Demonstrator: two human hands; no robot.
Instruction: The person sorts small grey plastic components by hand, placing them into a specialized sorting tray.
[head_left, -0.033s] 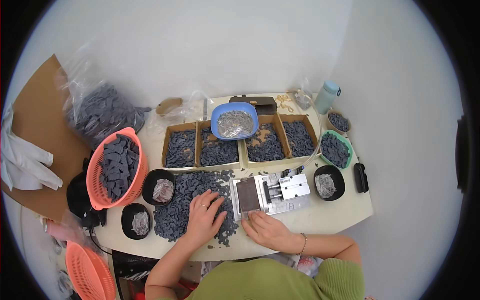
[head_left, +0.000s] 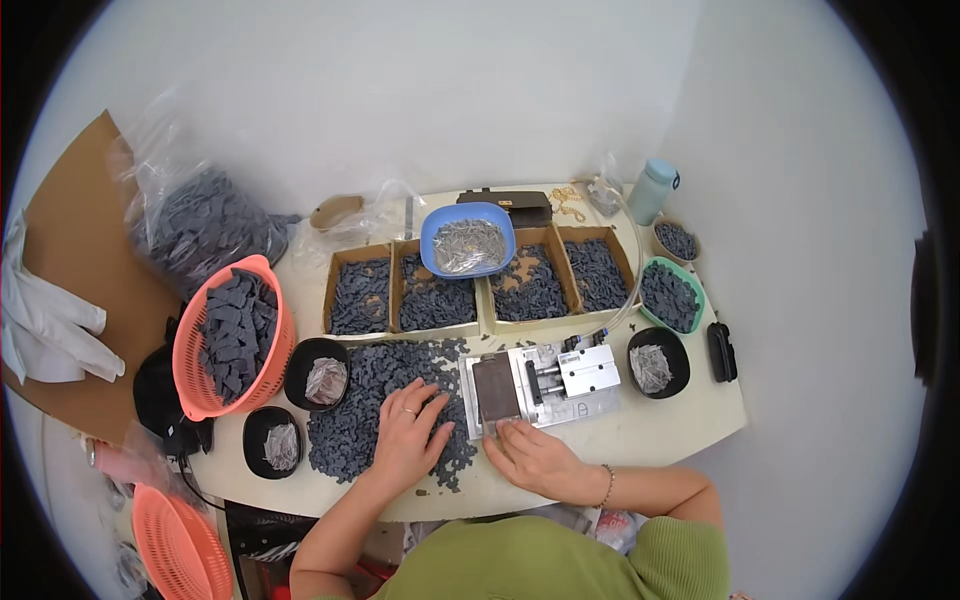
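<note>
My left hand point(head_left: 408, 437) lies palm down on a spread of small dark grey pieces point(head_left: 350, 400), its fingers apart. My right hand point(head_left: 535, 458) is at the near edge of a metal clamping fixture point(head_left: 590, 373) with a silver air cylinder. A dark brown plate point(head_left: 496, 388) lies on the fixture's left part. The right fingertips are drawn together at the plate's near edge; whatever they pinch, if anything, is hidden.
Behind the spread stand cardboard trays point(head_left: 400, 325) of grey pieces, with a blue bowl point(head_left: 430, 262) of metal pins on them. Black bowls point(head_left: 293, 378) point(head_left: 683, 385) flank the work area. A coral basket point(head_left: 188, 385) stands left; a green bowl point(head_left: 700, 310) and bottle point(head_left: 652, 193) stand right.
</note>
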